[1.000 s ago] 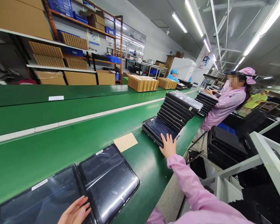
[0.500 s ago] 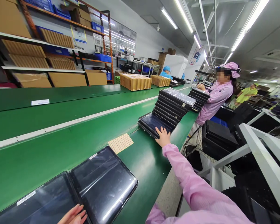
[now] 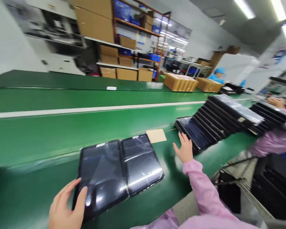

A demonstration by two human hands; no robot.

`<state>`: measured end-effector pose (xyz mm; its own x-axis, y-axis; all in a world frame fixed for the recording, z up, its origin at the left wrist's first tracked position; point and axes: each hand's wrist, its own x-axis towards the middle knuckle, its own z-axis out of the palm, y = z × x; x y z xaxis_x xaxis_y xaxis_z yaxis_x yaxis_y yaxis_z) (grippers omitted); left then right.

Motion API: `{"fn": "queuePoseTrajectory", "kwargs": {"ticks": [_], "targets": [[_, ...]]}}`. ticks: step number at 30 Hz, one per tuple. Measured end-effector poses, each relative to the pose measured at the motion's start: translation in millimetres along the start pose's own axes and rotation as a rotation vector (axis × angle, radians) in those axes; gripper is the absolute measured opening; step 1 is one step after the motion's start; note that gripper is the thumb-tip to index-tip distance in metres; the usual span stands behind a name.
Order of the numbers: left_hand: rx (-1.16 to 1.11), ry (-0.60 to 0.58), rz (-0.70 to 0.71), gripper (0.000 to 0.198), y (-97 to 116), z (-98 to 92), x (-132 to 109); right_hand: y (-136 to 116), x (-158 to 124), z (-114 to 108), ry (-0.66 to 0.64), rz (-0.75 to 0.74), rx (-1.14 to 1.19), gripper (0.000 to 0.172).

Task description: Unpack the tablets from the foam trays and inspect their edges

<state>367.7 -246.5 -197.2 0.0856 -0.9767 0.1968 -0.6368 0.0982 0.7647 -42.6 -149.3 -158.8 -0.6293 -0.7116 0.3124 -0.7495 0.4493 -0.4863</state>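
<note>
Two flat black screen panels with glossy, filmed faces lie side by side on the green bench: a left panel [image 3: 101, 178] and a right panel [image 3: 141, 162]. My left hand [image 3: 66, 205] is at the left panel's near left corner, thumb and fingers apart; whether it presses on the panel I cannot tell. Fingers spread, my right hand [image 3: 184, 149] is at the near left side of a leaning stack of similar panels [image 3: 219, 116]. It holds nothing. A pale yellow sticker sheet [image 3: 156, 135] lies between the right panel and the stack.
A white strip [image 3: 97, 109] runs along the green bench [image 3: 50, 133]. Cardboard divider boxes [image 3: 181, 82] stand at the back. On the right, a co-worker's pink sleeve [image 3: 274, 136] is beside another stack [image 3: 269, 116]. Black items [image 3: 274, 184] sit on a wire rack below the bench edge.
The view has swung left, bringing both flat panels fully into sight. My right hand has drawn back slightly from the stack's lowest panels. My left hand now shows at the left panel's outer edge.
</note>
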Motion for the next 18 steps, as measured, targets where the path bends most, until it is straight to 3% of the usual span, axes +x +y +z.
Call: {"fn": "queuePoseTrajectory", "kwargs": {"ticks": [3,5,7,13,15,18], "targets": [[0.029,-0.069,-0.163,0.052,-8.2,-20.3,-6.3,-41.7,-17.0,35.7,-0.164,-0.184,0.160,0.057],[-0.043,-0.160,-0.242,0.056,-10.7,-21.4,-16.8,-72.9,-23.6,58.9,-0.281,-0.292,0.228,0.054],[-0.121,-0.179,-0.246,0.056,-13.3,-18.6,-28.1,-105.8,-21.8,81.3,-0.389,-0.391,0.266,0.052],[-0.148,-0.252,-0.122,0.069,-31.1,-24.1,-49.9,-194.2,9.9,142.8,-0.589,-0.582,0.261,0.050],[-0.115,-0.318,-0.014,0.073,-36.6,-30.1,-53.7,-209.2,14.7,156.9,-0.607,-0.594,0.237,0.046],[-0.017,-0.410,0.118,0.064,-40.4,-38.7,-53.8,-214.6,14.7,166.9,-0.599,-0.595,0.224,0.036]]}}
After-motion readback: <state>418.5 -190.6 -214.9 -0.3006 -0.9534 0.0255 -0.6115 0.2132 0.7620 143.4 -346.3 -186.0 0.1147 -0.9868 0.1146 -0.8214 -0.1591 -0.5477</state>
